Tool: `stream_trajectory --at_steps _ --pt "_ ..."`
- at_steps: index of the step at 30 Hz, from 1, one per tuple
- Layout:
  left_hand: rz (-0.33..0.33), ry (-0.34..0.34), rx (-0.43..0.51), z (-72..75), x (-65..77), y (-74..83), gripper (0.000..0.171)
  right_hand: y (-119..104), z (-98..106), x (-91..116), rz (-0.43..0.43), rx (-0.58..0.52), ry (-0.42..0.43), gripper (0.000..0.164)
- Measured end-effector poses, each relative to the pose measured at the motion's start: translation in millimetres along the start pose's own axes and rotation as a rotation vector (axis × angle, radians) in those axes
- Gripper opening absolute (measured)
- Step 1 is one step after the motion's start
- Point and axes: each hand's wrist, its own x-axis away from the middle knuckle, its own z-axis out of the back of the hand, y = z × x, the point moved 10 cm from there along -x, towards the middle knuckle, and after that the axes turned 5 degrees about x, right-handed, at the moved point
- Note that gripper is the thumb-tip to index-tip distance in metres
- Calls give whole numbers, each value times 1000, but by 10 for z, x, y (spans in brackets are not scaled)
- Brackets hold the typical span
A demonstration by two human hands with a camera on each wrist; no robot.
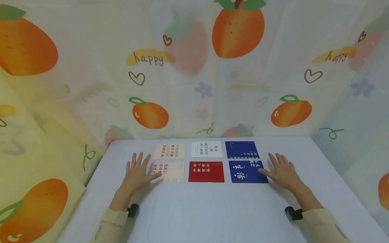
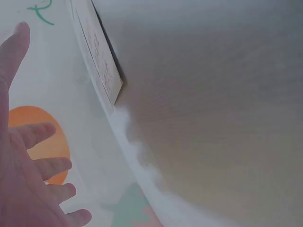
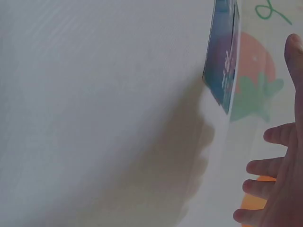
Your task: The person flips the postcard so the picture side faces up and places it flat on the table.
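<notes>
Printed cards lie on the white table in two rows of three. At the back are a cream card (image 1: 169, 151), a white card (image 1: 207, 149) and a dark blue card (image 1: 242, 150). The front row has a pale pink card (image 1: 173, 172), a red card (image 1: 206, 171) and another blue card (image 1: 247, 171). My left hand (image 1: 136, 174) is spread beside the left cards, its thumb overlapping the pale pink one in the head view. On the other side my right hand (image 1: 282, 172) has its fingers spread, thumb over the front blue card's edge. Both hands hold nothing.
A white cloth (image 1: 200, 212) covers the table. Behind and at both sides hangs a pale curtain (image 1: 188, 91) printed with oranges, strawberries, hearts and "happy". Each wrist wears a small black device, the left one (image 1: 133, 210) and the right one (image 1: 293, 213), below beige sleeves.
</notes>
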Motion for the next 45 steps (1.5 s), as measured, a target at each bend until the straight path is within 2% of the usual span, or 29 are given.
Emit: stream_trajectory --at_steps 9,18,26,34,38,45 --pt "7 -30 23 -61 -111 12 99 -129 -9 -112 4 -18 -18 95" --pt "37 -80 53 -133 -229 -48 96 -313 -5 -332 39 -53 4 94" --pt "64 -93 135 -163 -337 -96 96 -489 -11 -422 42 -115 -34 95" --pt "66 -65 134 -97 -437 -106 92 -738 -4 -543 81 -177 -53 94" --pt "70 -84 137 -107 -496 -82 91 -874 -26 -620 105 -201 -70 92" --pt "135 -131 177 -167 -556 -121 91 -1162 -13 -759 153 -238 -102 85"
